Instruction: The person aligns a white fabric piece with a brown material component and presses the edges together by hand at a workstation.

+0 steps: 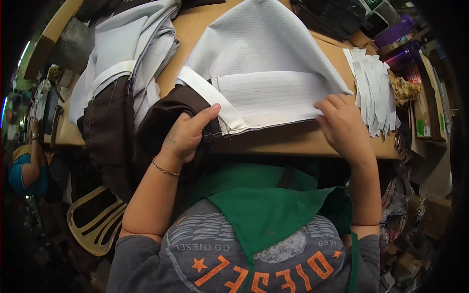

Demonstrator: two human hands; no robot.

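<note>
A crowded sewing workroom surrounds my tan tabletop (293,139), with boxes and bottles piled past its right edge and another person's arm in a blue sleeve (27,171) far off to my left. Right at the near edge, in front of my green apron (264,205), lies the white textured fabric piece (264,58), spread toward the far edge and folded back on itself near me, with a white elastic band (210,97) running diagonally along its left side. My left hand (188,134) is closed on the near left corner, thumb pressed on top of the band where it meets the brown fabric (112,132) that spills over the tabletop's left edge. My right hand (342,124) rests flat and open, fingers pressing the folded hem down near the right end (not pinching anything, as far as I can tell). A stack of cut white strips (373,93) sits just beside it toward the right edge, and more grey and white cloth (132,44) is heaped at the far left corner. I judge this piece light, soft and limp, apt to slide or unfold, so holding it at the seamed edge and band gives the firmest purchase.
</note>
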